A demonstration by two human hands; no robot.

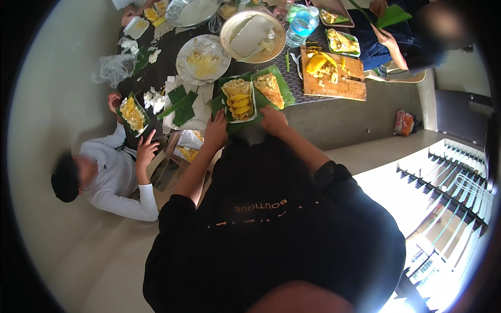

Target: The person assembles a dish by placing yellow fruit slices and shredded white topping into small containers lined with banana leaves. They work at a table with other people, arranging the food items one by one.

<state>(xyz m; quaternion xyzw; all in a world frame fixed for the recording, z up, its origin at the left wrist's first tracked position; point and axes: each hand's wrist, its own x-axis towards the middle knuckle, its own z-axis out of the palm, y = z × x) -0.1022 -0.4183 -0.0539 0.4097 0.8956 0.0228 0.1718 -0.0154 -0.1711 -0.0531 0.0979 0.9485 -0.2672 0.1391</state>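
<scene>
At the near edge of the dark table, a white foam tray (254, 102) rests on a banana leaf (286, 89). It holds yellow mango slices (240, 107) beside a pale, crumbly food (236, 86). A folded, browned flatbread (268, 88) lies on the leaf to the right. My left hand (216, 129) is against the tray's lower left side, fingers stretched along the leaf. With its fingers closed at the leaf's near edge, my right hand (273, 120) is just below the flatbread; its fingertips are partly hidden.
Left of me, a person in white holds a leaf-lined food tray (133, 113). Cut leaf pieces (181, 106), a marbled plate (202, 60) and a large bowl (252, 36) stand nearby. A cutting board (334, 75) with mango and a water bottle (301, 27) are right. Another person holds a leaf.
</scene>
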